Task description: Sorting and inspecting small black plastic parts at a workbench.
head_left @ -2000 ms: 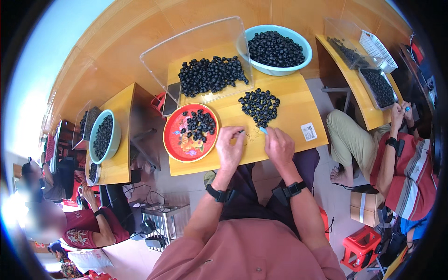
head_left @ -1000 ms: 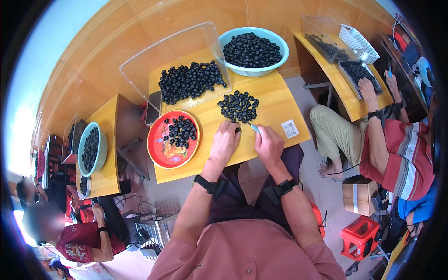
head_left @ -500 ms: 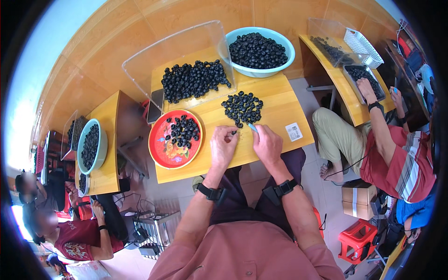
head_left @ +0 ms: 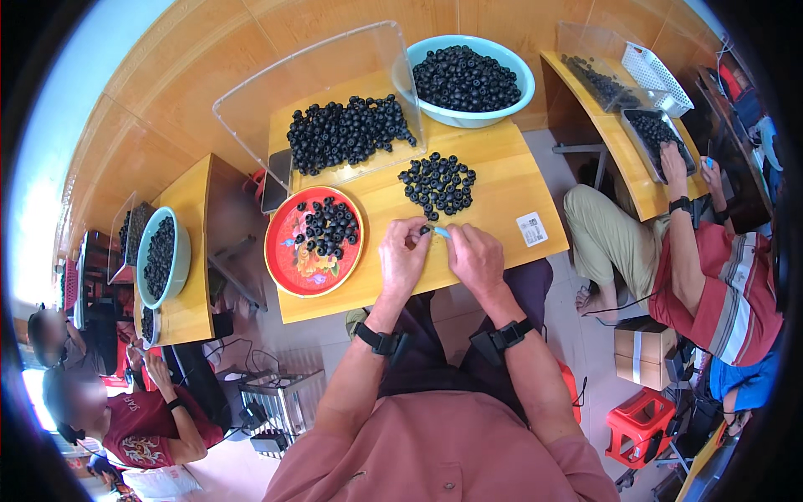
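Between the fingertips of my left hand (head_left: 403,258) is a small black round piece (head_left: 425,229); the hand is closed on it. My right hand (head_left: 475,255), closed too, grips a slim light-blue tool (head_left: 442,233), its tip at the piece. What the tip is made of is too small to tell. Just beyond my fingers lies a loose pile of black round pieces with holes (head_left: 437,184). Left of my hands, a red round tray (head_left: 294,272) with a flower print holds more of them.
A clear-walled bin (head_left: 311,67) with a heap of black pieces sits at the back left. Beside it stands a full turquoise basin (head_left: 527,94). A white label (head_left: 532,228) lies at right. Co-workers sit at tables (head_left: 598,105) on both sides.
My right hand has moved slightly left, bringing the blue tool's tip up to the black piece in my left hand. The whole view has shifted a little.
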### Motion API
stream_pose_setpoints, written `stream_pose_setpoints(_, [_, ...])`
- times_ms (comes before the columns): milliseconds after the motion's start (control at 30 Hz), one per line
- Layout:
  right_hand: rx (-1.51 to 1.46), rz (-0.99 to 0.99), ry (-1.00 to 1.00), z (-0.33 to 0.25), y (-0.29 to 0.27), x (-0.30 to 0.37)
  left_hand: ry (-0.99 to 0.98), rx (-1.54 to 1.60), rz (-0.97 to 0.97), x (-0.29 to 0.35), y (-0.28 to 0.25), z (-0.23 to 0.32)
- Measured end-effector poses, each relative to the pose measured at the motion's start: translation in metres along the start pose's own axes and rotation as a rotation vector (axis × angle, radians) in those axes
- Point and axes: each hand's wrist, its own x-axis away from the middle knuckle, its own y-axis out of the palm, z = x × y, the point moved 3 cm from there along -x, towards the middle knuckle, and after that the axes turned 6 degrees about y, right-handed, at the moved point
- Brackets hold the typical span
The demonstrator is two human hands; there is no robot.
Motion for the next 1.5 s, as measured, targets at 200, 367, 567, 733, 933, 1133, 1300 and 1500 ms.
stream_pose_setpoints(200, [0.020,-0.024,-0.053,-0.003,0.001,0.000,0.017,-0.013,-0.024,0.000,-0.001,0.002])
stream_pose_setpoints(367, [0.035,-0.031,-0.053,-0.003,0.003,0.000,0.007,0.013,-0.029,0.001,-0.001,0.002])
stream_pose_setpoints(567, [0.023,-0.038,-0.050,-0.001,0.004,0.000,-0.049,0.063,-0.032,0.003,0.000,-0.001])
stream_pose_setpoints(733, [0.022,-0.066,-0.027,-0.002,0.004,-0.001,-0.157,0.225,-0.009,0.004,0.003,-0.008])
stream_pose_setpoints(933, [0.074,-0.051,0.037,0.001,0.005,-0.001,-0.152,0.284,0.064,0.008,0.000,-0.017])
stream_pose_setpoints(1133, [0.064,-0.051,0.031,0.002,0.005,-0.001,-0.037,0.130,0.025,0.004,-0.004,-0.004])
stream_pose_setpoints(1300, [0.068,0.010,0.024,-0.003,0.006,-0.001,-0.013,0.051,0.029,0.002,-0.011,0.004])
stream_pose_setpoints(1500, [0.127,0.014,0.055,0.004,0.001,0.003,0.078,0.047,0.098,0.003,-0.031,0.012])
